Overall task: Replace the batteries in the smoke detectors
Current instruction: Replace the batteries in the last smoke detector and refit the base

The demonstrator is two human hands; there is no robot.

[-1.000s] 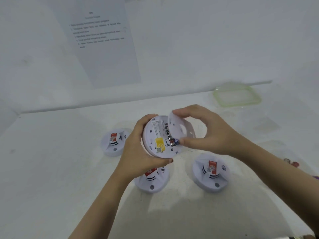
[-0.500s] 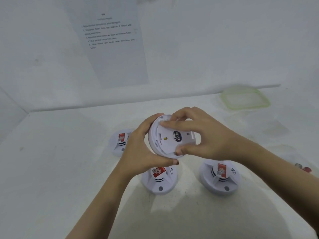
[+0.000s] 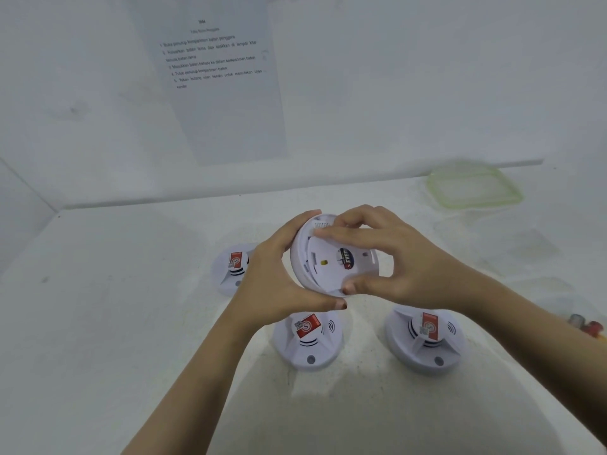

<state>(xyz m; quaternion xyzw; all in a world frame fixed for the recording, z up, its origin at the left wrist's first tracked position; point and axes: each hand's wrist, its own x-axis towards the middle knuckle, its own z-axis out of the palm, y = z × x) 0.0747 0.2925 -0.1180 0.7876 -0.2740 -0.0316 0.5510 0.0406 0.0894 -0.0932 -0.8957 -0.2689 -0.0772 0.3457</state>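
Observation:
I hold a round white smoke detector (image 3: pixel 315 264) above the table, its back turned towards me. My left hand (image 3: pixel 279 284) grips its left rim from behind. My right hand (image 3: pixel 397 267) grips the white back cover (image 3: pixel 348 274) that lies flat on the detector; a battery label shows through a hole in the cover. Three other white smoke detectors with red stickers lie face up on the table: one at back left (image 3: pixel 233 269), one in the middle (image 3: pixel 308 343), one at the right (image 3: pixel 427 339).
A green-rimmed plastic lid (image 3: pixel 473 188) lies at the back right of the white table (image 3: pixel 131 323). Small red and yellow batteries (image 3: pixel 588 326) sit at the right edge. A printed instruction sheet (image 3: pixel 223 93) hangs on the wall behind.
One second ago the cover was held apart, tilted, with the battery compartment showing. It now lies flat on the detector's back under my right hand's fingers.

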